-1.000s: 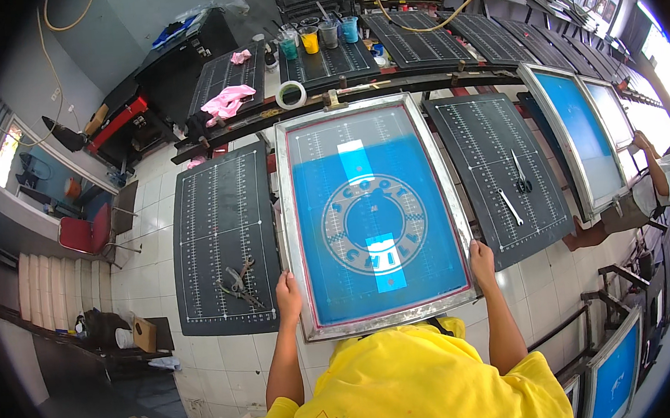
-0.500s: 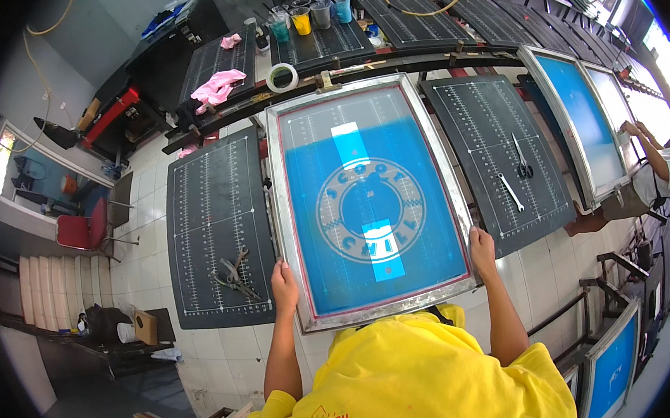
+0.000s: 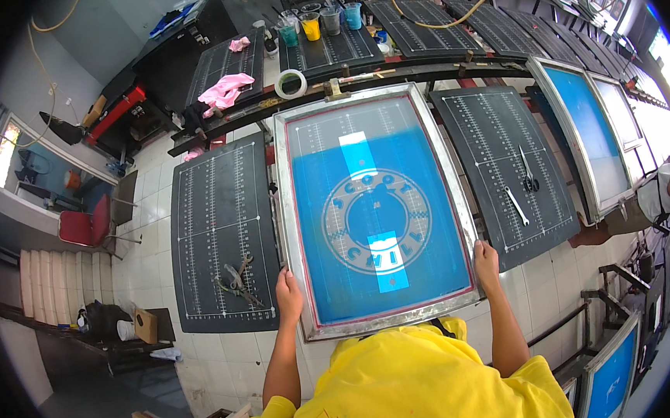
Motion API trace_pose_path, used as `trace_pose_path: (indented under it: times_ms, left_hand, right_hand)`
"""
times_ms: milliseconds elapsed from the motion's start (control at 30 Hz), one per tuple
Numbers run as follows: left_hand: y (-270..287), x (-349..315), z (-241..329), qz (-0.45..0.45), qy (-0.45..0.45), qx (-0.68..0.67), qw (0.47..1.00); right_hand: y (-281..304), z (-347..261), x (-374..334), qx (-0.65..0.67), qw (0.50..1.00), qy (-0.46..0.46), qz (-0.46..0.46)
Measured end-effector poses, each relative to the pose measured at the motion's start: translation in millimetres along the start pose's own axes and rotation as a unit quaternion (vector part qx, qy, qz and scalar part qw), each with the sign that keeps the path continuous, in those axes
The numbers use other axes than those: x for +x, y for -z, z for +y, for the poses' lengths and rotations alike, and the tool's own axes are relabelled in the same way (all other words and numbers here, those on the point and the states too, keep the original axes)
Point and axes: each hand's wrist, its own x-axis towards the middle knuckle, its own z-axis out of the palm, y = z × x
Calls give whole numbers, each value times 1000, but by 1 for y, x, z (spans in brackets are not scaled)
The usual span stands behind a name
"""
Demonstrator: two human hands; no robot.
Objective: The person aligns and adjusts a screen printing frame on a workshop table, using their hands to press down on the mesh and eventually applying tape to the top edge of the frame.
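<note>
With the left hand (image 3: 288,294) and right hand (image 3: 487,266) grasping its side rails (image 3: 288,228) at seven and five o'clock, the framed screen (image 3: 377,215) is lying between the nine-o'clock board (image 3: 219,217) and three-o'clock board (image 3: 499,170), and any unequal grip force could be skewing it.

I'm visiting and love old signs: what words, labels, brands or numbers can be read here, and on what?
I won't copy any wording, but here is where it stands:
Screen: large lettering around a ring, plus a small mark in its centre.
Shirt: red lettering.
Left board and right board: white scales, their figures too small to read.
</note>
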Motion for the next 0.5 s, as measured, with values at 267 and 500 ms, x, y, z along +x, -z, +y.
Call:
trace_pose_path:
  times_ms: [267,500]
  left_hand:
    - [1,0,-1,-4,-14,-16,1000]
    - [3,-4,17,8,-11,-3,1000]
  right_hand:
    - [2,-3,-1,-10,1000,-13,-13]
    - [3,-3,-2,-31,999,-19,-16]
